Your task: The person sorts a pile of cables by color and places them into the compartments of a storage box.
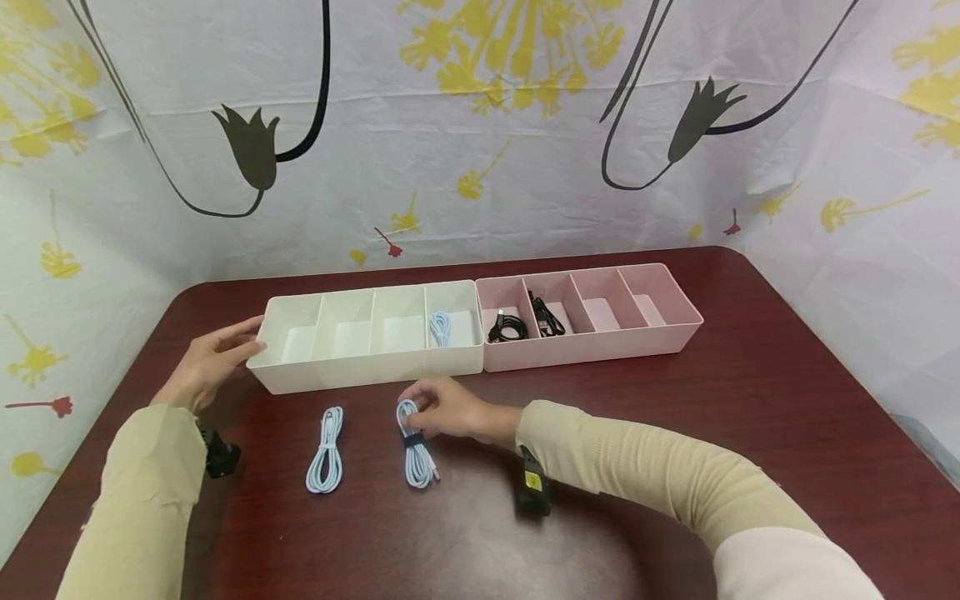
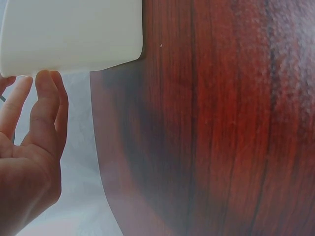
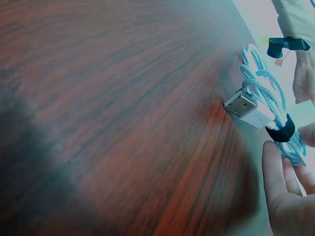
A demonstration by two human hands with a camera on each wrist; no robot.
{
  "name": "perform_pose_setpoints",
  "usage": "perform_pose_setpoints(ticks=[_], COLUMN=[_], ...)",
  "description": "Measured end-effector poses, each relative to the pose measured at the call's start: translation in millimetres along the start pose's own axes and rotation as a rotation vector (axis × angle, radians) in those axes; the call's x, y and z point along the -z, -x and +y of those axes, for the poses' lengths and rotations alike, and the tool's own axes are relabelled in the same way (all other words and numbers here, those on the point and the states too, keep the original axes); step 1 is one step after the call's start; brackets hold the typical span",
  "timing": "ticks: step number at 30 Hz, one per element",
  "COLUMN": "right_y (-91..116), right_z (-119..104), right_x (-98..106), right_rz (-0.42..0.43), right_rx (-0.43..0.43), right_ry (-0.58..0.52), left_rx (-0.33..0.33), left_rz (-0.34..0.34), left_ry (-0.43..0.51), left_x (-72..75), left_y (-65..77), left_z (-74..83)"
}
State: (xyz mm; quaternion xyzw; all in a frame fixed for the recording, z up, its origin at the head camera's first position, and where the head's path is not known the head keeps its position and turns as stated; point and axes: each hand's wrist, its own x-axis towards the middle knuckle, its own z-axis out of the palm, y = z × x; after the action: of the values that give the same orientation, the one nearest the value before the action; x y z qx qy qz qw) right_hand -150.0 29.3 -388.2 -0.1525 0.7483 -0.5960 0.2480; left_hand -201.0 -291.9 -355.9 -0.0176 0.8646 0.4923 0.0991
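Note:
My right hand pinches the upper end of a coiled light blue USB cable in front of the white divided box. A black strap binds this coil, and its metal USB plug shows in the right wrist view. To its left, another light blue cable lies coiled on the table. At the box's left end, my left hand touches the end wall with fairly straight fingers.
A third light blue cable lies in the white box's rightmost compartment. Against that box stands a pink divided box, with black cables in its two left compartments. A patterned cloth hangs behind the dark red table.

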Motion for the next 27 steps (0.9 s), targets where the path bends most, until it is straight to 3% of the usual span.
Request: perform_pose_setpoints(ticks=[27], right_y=[21], right_z=[-7], right_x=[-1], right_rz=[-0.044], right_rx=[0.004], right_ry=[-0.018], left_rx=[0.005], left_rz=[0.007], left_ry=[0.017], left_x=[-0.7], left_y=[-0.4], left_z=[-1.4])
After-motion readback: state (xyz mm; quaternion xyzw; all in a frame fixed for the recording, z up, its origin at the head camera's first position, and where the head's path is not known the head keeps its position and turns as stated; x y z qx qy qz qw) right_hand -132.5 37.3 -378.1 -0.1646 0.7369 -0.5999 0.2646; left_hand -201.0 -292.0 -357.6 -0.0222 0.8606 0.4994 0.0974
